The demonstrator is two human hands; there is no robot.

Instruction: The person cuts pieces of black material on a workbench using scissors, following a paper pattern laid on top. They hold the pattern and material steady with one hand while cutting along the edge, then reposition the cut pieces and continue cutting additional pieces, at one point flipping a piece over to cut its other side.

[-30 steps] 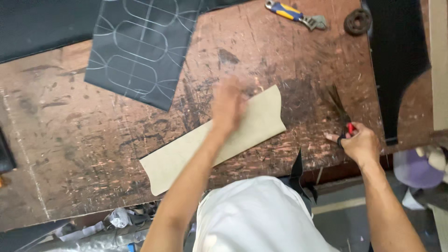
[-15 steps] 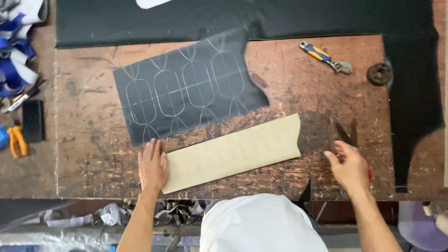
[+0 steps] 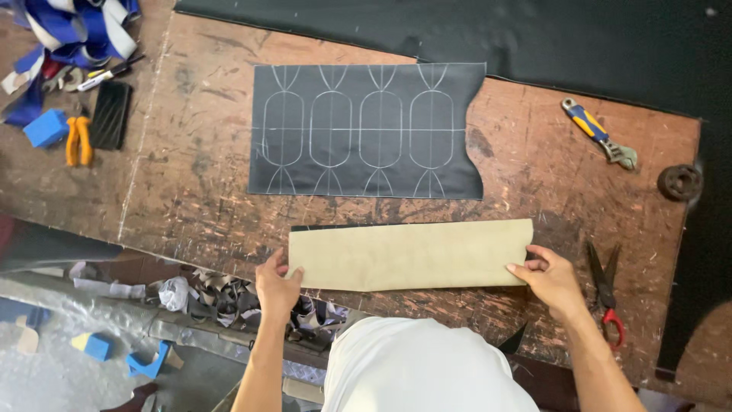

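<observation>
The long tan strip of leather-like material (image 3: 410,255) lies flat near the front edge of the scarred brown wooden tabletop (image 3: 191,206), a thin dark edge showing along its top. The left hand (image 3: 277,284) pinches its left end, thumb on top and fingers curled at the edge; the right hand (image 3: 550,276) presses its right end with fingers drawn together. The step in hand looks like squaring the strip flat. Just beyond lies a dark grey sheet chalked with rounded outlines (image 3: 366,130). Red-handled scissors (image 3: 606,286) rest beside the right hand; a blue-and-yellow adjustable wrench (image 3: 598,132) lies further off.
</observation>
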